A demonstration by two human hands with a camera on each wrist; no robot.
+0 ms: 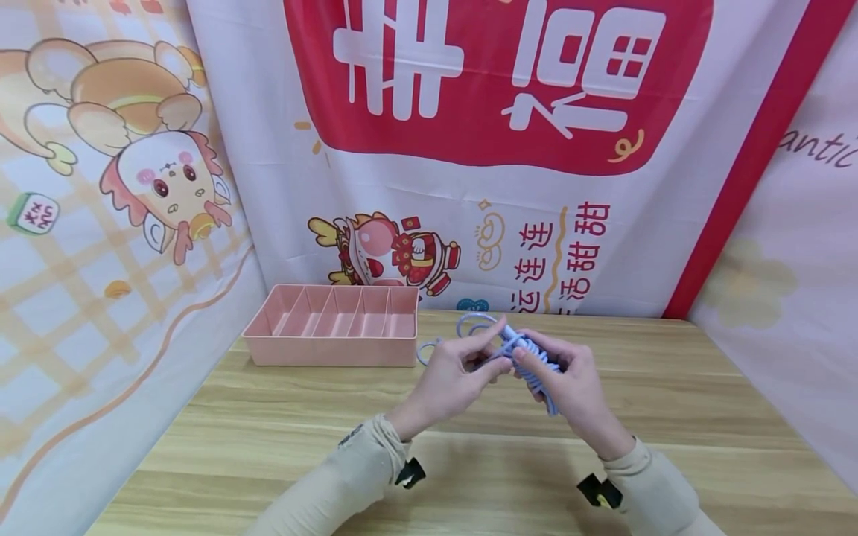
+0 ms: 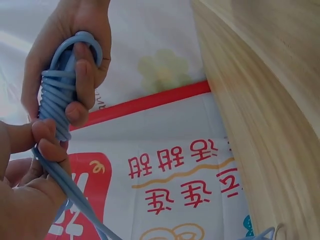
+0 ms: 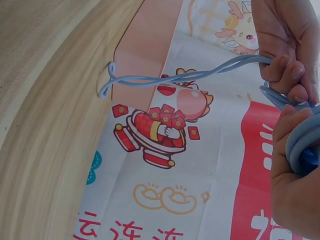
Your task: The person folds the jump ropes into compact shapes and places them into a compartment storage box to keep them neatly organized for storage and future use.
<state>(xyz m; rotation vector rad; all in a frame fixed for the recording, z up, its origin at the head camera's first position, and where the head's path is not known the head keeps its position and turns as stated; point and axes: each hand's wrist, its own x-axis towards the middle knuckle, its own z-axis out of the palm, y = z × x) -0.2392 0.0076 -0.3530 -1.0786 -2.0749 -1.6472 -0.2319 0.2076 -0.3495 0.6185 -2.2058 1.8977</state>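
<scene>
A light blue cord (image 1: 534,366) is wound in tight turns into a long bundle between the two hands. My right hand (image 1: 579,387) grips this bundle, its fingers curled round it; the stacked turns of the cord (image 2: 56,102) show in the left wrist view. My left hand (image 1: 452,380) pinches the cord's loose strands beside the bundle. From the left fingers, a twisted doubled length of cord (image 3: 195,76) runs down to the table and ends in small loops. What lies inside the turns is mostly hidden.
A pink tray with several compartments (image 1: 328,351) stands at the back left of the wooden table (image 1: 322,424), near the cord's loose end. Printed cloth walls (image 1: 268,171) enclose the table at the back and both sides.
</scene>
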